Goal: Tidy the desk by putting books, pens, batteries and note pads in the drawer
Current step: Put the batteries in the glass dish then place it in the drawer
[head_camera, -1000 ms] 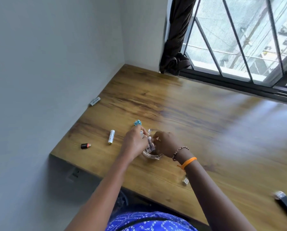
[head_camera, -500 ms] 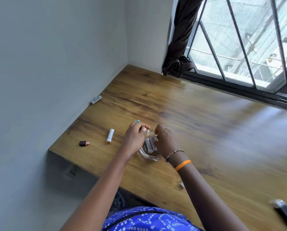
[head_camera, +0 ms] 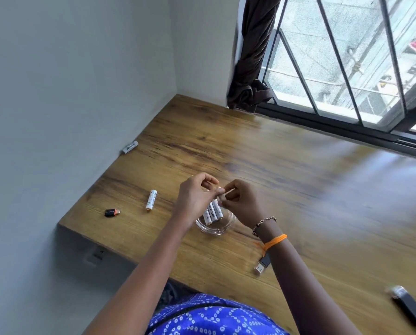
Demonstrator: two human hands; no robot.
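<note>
Desk [head_camera: 262,165]: wood-grain top, smooth, with a soft sheen under the window light. Dish [head_camera: 222,226]: clear glass, glossy. Batteries in the dish [head_camera: 211,211] and loose battery [head_camera: 151,200] at left: smooth white wrapping, metal end caps. Small adapter [head_camera: 112,212] at near left: black glossy plastic. Curtain [head_camera: 252,68] at far: dark matt cloth. Wall [head_camera: 69,81]: matt paint. Garment [head_camera: 209,317], nearest: blue printed cloth.

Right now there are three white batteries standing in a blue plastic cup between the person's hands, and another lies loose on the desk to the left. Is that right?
Not quite. In the head view the batteries lean in a shallow clear glass dish, not a blue plastic cup. The rest holds: the dish sits between the left hand and right hand, and a loose battery lies on the desk to the left.
</note>
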